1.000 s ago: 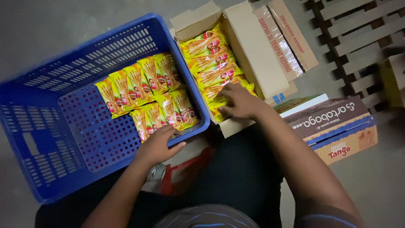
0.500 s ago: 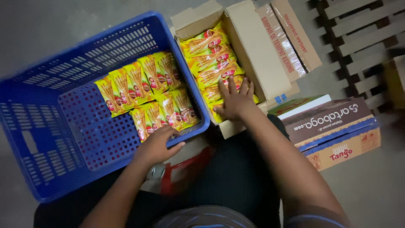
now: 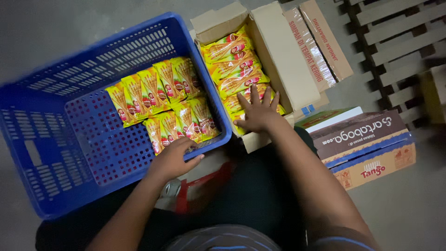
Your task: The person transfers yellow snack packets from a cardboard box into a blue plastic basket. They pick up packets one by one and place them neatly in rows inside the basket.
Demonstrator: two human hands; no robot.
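My left hand (image 3: 173,160) clasps the near rim of a blue plastic crate (image 3: 93,51), thumb outside and fingers inside, touching the nearest yellow snack packets (image 3: 158,100). These packets lie in two rows on the crate floor. My right hand (image 3: 256,112) lies flat with fingers spread on a stack of the same yellow packets (image 3: 231,58) inside an open cardboard box (image 3: 278,56) just right of the crate. It grips nothing.
A brown and orange carton (image 3: 367,146) lies to the right of my knee, with a green and white box (image 3: 325,116) under it. A wooden pallet (image 3: 399,42) fills the top right corner. A red object (image 3: 204,186) sits below the crate near my lap.
My right hand was curled over the packets in the box and has since spread flat on them. The left hand has stayed on the crate rim.
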